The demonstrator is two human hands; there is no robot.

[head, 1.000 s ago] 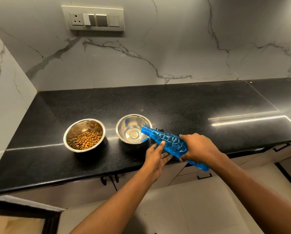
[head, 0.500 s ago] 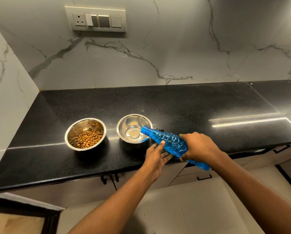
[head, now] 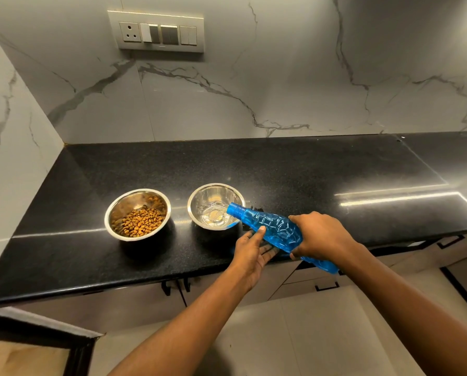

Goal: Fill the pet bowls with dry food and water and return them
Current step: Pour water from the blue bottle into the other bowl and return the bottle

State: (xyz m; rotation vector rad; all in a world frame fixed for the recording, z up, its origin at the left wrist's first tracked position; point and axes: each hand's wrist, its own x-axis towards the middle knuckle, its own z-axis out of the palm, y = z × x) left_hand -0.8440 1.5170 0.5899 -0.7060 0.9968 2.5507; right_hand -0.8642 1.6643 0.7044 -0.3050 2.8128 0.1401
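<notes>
Two steel bowls stand side by side on the black counter (head: 281, 169). The left bowl (head: 113, 213) holds brown dry food (head: 138, 222). The right bowl (head: 197, 196) has a little water at its bottom. My right hand (head: 322, 234) grips a blue plastic bottle (head: 270, 226), tilted down with its open neck over the right bowl's rim, and water runs out. My left hand (head: 250, 253) lies under the bottle's body with fingers spread, thumb touching the bottle.
A marble wall rises behind the counter and at the left, with a switch panel (head: 156, 32) high up. Cabinet drawers with black handles (head: 326, 287) sit under the counter edge. Pale floor tiles lie below me.
The bottle and both hands have stayed in place over the right bowl. Water has gathered at the bottom of the right bowl. My view shifted slightly.
</notes>
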